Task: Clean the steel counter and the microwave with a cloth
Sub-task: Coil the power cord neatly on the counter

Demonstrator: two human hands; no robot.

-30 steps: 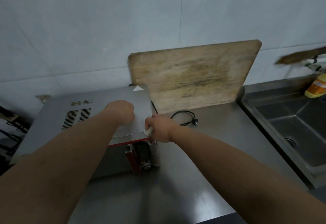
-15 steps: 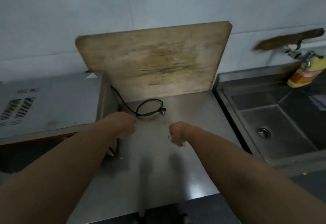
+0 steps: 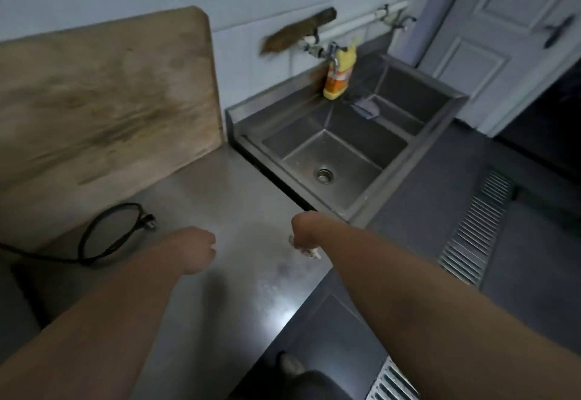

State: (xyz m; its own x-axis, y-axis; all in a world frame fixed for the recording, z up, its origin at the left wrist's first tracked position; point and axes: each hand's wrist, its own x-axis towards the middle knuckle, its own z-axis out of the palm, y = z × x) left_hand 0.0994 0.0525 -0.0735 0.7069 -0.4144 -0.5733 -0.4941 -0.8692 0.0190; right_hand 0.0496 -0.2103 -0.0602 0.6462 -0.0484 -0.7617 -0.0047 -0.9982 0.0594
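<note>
The steel counter fills the middle of the head view. My right hand hovers over its right part, near the sink edge, fist closed on a small pale cloth that peeks out under the fingers. My left hand is a closed fist over the counter's middle, with nothing visible in it. The microwave is out of view to the left; its black power cord lies coiled on the counter left of my left hand.
A large worn wooden board leans on the tiled wall behind the counter. A double steel sink sits to the right, with a yellow bottle and tap at its back. A white door and floor grates lie beyond.
The view has swung right, off the microwave and toward the sink. Both hands left the microwave top and moved right over the bare counter; the right hand still holds the cloth.
</note>
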